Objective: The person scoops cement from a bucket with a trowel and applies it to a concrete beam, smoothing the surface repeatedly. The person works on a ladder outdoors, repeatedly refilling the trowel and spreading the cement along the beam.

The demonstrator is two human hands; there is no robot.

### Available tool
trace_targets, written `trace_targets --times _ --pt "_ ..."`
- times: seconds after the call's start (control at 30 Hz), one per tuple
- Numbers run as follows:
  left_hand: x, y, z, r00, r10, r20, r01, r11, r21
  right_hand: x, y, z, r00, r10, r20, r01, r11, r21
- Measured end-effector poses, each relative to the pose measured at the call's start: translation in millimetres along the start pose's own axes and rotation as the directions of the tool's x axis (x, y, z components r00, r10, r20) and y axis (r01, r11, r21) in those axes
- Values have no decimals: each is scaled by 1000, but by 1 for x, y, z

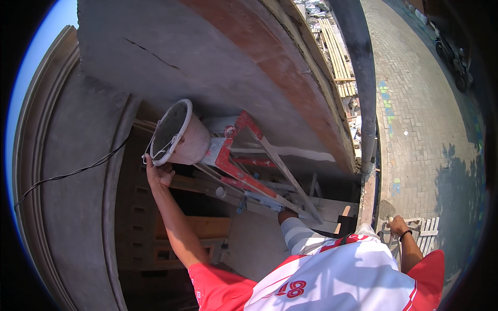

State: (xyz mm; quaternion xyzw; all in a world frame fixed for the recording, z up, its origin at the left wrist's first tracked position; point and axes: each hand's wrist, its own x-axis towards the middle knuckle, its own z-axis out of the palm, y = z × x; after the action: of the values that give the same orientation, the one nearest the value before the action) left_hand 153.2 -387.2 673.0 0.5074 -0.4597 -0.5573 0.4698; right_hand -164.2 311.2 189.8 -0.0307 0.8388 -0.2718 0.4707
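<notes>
My left hand [158, 171] grips the handle and lower rim of a whitish bucket [192, 142] with a grey inside, tilted toward me. The bucket rests against the top of a red-and-silver stepladder [233, 155]. At the right, my right hand [398, 225] is closed round the handle of a trowel [387, 210] with a grey blade, held out over the paved side. One of my feet [287, 215] shows among the ladder and boards below.
A grey plastered wall [207, 62] rises ahead. Moulded concrete trim [46, 155] and a dark cable [78, 171] are at left. A dark vertical pipe [363, 62], bamboo poles [334, 52], a paved lane [420, 129] and a parked motorbike [456, 67] lie right. A pale wooden rack [428, 233] stands below.
</notes>
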Motion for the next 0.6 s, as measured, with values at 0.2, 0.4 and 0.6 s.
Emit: trace_targets --times 0.2,0.4,0.6 --pt "33 -3 26 980 94 -177 -131 968 -214 17 -2 16 994 -109 -7 109 994 11" --pt "-28 21 68 845 438 -307 -507 839 -200 -38 -55 9 982 -175 67 139 922 361" --pt "-179 59 91 693 702 162 -704 708 -55 -120 -189 -71 775 -620 -119 630 774 71"
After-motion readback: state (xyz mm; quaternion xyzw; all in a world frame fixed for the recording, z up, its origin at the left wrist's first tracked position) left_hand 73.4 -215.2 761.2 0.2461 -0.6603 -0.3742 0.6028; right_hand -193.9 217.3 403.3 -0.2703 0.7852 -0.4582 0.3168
